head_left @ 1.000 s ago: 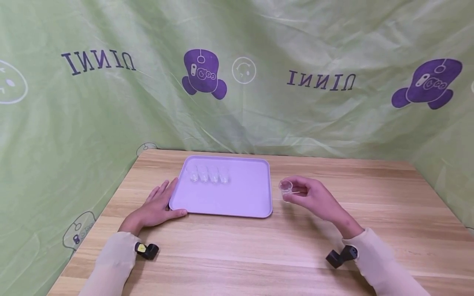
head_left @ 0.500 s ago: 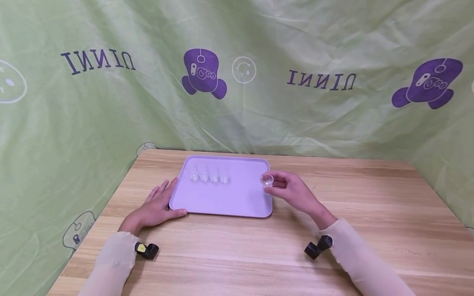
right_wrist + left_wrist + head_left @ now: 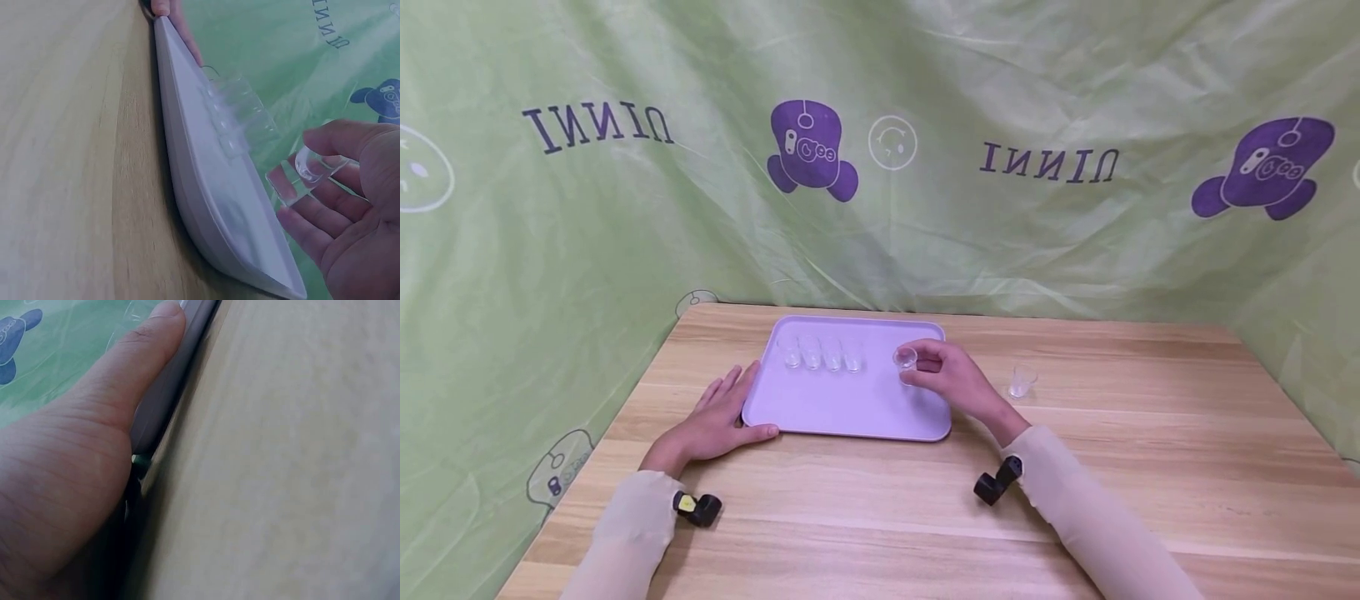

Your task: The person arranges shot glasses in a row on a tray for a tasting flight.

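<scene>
My right hand point(image 3: 951, 375) pinches a clear shot glass point(image 3: 906, 359) between thumb and fingers, over the right part of a lilac tray point(image 3: 842, 408). In the right wrist view, the held shot glass point(image 3: 290, 181) shows a thick clear base and stands apart from the others. Several matching shot glasses point(image 3: 832, 358) stand upright in a row at the tray's back left. My left hand point(image 3: 718, 421) lies at the tray's front left corner, fingers extended along the side and thumb point(image 3: 150, 353) on the front rim.
One more clear shot glass point(image 3: 1022, 382) stands on the wooden table point(image 3: 880, 517), right of the tray and beyond the right wrist. A green printed curtain point(image 3: 925, 242) hangs behind the table and along both sides.
My right hand has carried the shot glass leftward from the bare table to above the tray. The lone glass on the right has come into sight from behind that hand. Left hand and tray stay put.
</scene>
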The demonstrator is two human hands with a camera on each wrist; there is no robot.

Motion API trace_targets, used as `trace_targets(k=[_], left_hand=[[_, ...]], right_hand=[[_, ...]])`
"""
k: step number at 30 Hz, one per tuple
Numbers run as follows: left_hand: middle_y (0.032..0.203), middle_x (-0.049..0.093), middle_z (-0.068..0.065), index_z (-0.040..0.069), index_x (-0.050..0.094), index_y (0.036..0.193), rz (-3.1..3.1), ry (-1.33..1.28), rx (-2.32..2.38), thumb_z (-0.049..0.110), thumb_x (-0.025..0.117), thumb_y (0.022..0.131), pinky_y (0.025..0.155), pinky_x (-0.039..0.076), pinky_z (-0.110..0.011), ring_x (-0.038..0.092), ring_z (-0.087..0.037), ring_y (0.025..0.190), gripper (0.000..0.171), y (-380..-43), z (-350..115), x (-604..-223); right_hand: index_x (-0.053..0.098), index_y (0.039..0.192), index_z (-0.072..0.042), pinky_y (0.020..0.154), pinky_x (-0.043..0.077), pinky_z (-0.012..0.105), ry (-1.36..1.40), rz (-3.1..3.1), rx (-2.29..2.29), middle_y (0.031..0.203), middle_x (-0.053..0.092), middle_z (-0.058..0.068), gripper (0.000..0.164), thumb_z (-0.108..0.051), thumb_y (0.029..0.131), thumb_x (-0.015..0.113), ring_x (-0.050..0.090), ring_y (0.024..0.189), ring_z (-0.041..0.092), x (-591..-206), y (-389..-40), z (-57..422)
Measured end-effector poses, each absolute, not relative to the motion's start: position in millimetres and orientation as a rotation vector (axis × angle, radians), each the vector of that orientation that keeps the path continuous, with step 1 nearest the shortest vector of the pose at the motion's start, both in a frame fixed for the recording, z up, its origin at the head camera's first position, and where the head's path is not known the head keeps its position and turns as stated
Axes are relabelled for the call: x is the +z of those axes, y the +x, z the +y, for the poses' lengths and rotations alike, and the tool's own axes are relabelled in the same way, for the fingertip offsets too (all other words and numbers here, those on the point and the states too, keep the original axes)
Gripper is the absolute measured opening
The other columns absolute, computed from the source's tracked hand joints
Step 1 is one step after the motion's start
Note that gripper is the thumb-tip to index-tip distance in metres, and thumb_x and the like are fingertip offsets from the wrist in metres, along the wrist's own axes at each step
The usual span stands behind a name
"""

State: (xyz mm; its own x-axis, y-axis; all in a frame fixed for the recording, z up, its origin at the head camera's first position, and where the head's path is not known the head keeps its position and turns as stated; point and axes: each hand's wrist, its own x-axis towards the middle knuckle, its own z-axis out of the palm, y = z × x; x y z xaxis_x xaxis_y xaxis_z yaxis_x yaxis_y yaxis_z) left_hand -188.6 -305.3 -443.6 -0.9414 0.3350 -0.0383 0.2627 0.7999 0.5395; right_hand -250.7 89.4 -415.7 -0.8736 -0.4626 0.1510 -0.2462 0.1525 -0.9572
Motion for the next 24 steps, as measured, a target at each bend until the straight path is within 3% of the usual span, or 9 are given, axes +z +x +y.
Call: trace_targets(k=[24], left_hand=[[0.168,0.012,-0.025,-0.003,0.007,0.163,2.871,0.501,0.838,0.057,0.072,0.091,0.121,-0.003,-0.058,0.000,-0.045,0.154,0.114,-188.8,-306.7,-446.7]], right_hand=[[0.065,0.125,0.005,0.094,0.056,0.034,-0.587,2.267,-1.767,0.120,0.068,0.016,0.037,0.002,0.090,0.077,0.067,0.116,0.030,-428.8,-277.8,50.9]])
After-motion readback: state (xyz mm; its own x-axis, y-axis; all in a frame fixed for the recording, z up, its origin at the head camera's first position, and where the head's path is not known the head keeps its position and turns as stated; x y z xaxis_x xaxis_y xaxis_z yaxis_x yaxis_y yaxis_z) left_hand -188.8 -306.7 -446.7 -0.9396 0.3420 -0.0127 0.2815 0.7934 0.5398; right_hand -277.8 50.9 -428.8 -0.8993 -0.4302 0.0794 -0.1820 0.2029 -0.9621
